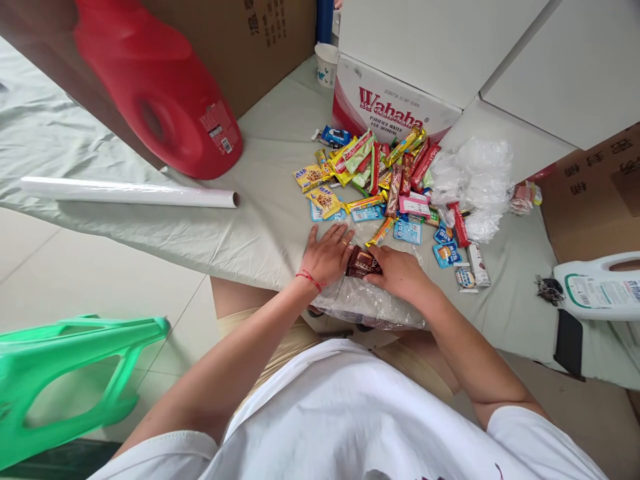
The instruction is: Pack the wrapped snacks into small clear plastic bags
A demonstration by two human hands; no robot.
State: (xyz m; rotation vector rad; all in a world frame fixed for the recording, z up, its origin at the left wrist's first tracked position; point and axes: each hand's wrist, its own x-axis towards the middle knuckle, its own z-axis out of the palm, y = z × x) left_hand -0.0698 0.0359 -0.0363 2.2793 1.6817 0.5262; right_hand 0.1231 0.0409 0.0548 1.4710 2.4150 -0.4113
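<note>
A brown snack packet lies on a clear plastic sheet at the near edge of the cloth-covered table. My right hand holds the packet's right end between thumb and fingers. To its left, my left hand lies flat with fingers spread, its inner side beside the packet. Just beyond both hands spreads a heap of wrapped snack bars, with yellow cookie packets on its left and blue packets at its near side.
Bunched clear plastic bags sit right of the heap. Behind stands a Wahaha carton with a paper cup beside it. A plastic film roll and red jug are left; a white bottle and phone are right.
</note>
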